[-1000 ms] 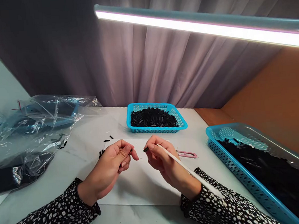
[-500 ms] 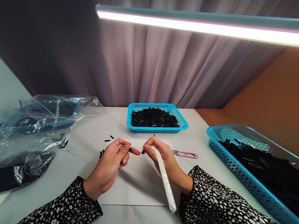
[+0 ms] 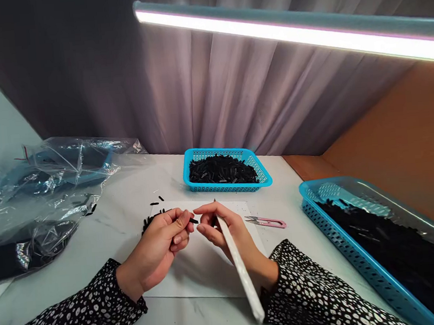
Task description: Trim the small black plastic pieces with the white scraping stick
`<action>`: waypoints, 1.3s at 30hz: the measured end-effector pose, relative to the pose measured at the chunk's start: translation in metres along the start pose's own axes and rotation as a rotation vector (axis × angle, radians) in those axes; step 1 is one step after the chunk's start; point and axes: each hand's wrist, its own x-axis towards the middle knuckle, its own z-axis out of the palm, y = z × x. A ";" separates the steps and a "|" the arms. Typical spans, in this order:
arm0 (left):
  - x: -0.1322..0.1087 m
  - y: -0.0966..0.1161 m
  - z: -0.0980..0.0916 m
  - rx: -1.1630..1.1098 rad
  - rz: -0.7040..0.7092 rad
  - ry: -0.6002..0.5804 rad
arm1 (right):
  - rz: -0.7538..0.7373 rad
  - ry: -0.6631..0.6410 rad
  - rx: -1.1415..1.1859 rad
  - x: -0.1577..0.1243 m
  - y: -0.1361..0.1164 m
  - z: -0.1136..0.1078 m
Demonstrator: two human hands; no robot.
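Note:
My left hand [image 3: 159, 244] is closed in a pinch on a small black strip [image 3: 194, 221], whose end sticks out to the right past thumb and fingertip. Across from it, my right hand [image 3: 238, 236] holds a long white stick [image 3: 239, 268] that looks wrapped in shiny film; a thin dark tip shows above the fingers. The right thumb and forefinger are apart, close to the end of the black strip. Under both hands lies a white sheet [image 3: 196, 279]. Behind my left hand, a small heap of black strips [image 3: 147, 221] is partly hidden.
A blue basket [image 3: 228, 187] of black pieces stands at the back. Another blue basket [image 3: 343, 240] with black pieces and a clear cover is on the right. Pink-handled thread snips [image 3: 272, 222] lie beside the sheet. Clear plastic bags [image 3: 64, 184] cover the left side.
My right thumb and forefinger have opened, and the dark bit at their tips no longer shows there. The hands are closer together, and the strip's end juts out more from my left fingers.

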 end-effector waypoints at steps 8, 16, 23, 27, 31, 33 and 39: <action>-0.008 0.007 0.006 -0.050 0.000 -0.041 | -0.144 0.146 -0.119 -0.004 -0.007 0.002; -0.010 0.011 0.005 0.025 0.053 -0.022 | 0.042 0.151 0.074 -0.003 -0.015 0.001; -0.010 0.016 0.002 0.116 0.026 -0.011 | 0.240 0.176 0.293 -0.002 -0.024 0.004; -0.011 0.017 0.004 0.211 0.074 -0.047 | 0.278 0.199 0.322 -0.002 -0.032 0.007; -0.010 0.016 0.004 0.270 0.110 -0.074 | 0.283 0.192 0.317 -0.002 -0.035 0.007; -0.009 0.015 0.003 0.285 0.126 -0.081 | 0.275 0.183 0.321 -0.002 -0.034 0.006; -0.006 0.011 0.002 0.302 0.135 -0.090 | 0.285 0.121 0.433 0.000 -0.027 0.003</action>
